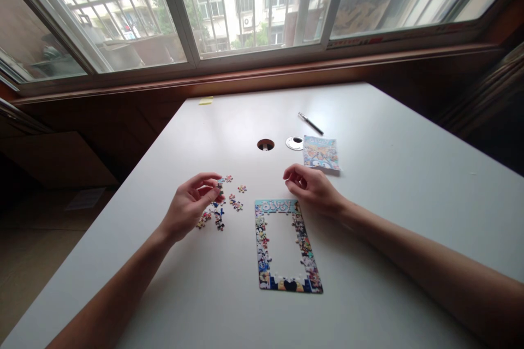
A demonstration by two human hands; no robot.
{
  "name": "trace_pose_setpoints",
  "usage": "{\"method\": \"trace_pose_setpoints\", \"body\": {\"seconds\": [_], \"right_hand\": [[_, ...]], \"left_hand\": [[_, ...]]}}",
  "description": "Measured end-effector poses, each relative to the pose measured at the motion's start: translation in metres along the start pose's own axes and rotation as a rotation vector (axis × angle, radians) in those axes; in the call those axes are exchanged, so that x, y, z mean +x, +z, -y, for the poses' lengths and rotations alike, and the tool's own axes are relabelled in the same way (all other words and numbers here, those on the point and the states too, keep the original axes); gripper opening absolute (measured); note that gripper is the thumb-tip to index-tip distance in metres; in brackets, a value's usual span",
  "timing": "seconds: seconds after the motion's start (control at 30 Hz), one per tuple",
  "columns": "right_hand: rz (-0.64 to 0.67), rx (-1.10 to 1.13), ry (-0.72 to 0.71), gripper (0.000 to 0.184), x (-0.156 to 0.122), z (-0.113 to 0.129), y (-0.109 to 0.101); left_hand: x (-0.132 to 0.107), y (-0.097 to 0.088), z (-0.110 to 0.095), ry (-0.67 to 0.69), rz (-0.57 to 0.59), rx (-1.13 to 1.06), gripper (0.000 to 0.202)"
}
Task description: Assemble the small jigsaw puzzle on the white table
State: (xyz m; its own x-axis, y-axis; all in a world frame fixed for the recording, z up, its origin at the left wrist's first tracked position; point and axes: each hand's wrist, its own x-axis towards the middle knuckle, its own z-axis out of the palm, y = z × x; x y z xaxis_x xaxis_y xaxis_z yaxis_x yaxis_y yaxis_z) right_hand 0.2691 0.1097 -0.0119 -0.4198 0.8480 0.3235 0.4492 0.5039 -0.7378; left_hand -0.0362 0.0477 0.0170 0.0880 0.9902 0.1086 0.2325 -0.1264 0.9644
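My left hand (190, 204) is over loose jigsaw pieces (220, 221) on the white table. Its thumb and curled fingers close around a puzzle piece (220, 186), partly hidden by the fingertips. Right of the loose pieces lies the assembled puzzle border (262, 272), a colourful rectangular frame with cartoon figures and lettering along its top. White tabletop shows through its middle. My right hand (307, 184) rests just beyond the border's top right corner, fingers loosely curled in and nothing visible in them. A few single pieces (236, 203) lie between the heap and the border.
Past my right hand sits a small square picture box (321, 152), beside a round metal cover (293, 143) and a pen (311, 123). A cable hole (266, 145) opens in the table (360, 294). Near the far edge is a yellow sticky note (206, 101); barred windows stand behind.
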Motion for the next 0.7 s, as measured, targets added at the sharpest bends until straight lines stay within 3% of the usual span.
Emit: {"method": "trace_pose_setpoints", "body": {"seconds": [0.13, 0.27, 0.4, 0.7], "right_hand": [[0.11, 0.08, -0.146, 0.012, -0.008, 0.037, 0.003], [0.237, 0.255, -0.11, 0.017, -0.019, 0.064, 0.015], [0.274, 0.312, -0.089, 0.011, -0.024, 0.064, 0.024], [0.192, 0.253, -0.075, 0.009, -0.023, 0.06, 0.024]], "left_hand": [[-0.017, 0.029, -0.013, -0.121, 0.118, -0.215, 0.025], [-0.028, 0.049, -0.021, -0.111, 0.248, -0.263, 0.028], [-0.03, 0.053, -0.019, -0.093, 0.273, -0.243, 0.025], [-0.029, 0.052, -0.018, -0.064, 0.272, -0.195, 0.018]]}}
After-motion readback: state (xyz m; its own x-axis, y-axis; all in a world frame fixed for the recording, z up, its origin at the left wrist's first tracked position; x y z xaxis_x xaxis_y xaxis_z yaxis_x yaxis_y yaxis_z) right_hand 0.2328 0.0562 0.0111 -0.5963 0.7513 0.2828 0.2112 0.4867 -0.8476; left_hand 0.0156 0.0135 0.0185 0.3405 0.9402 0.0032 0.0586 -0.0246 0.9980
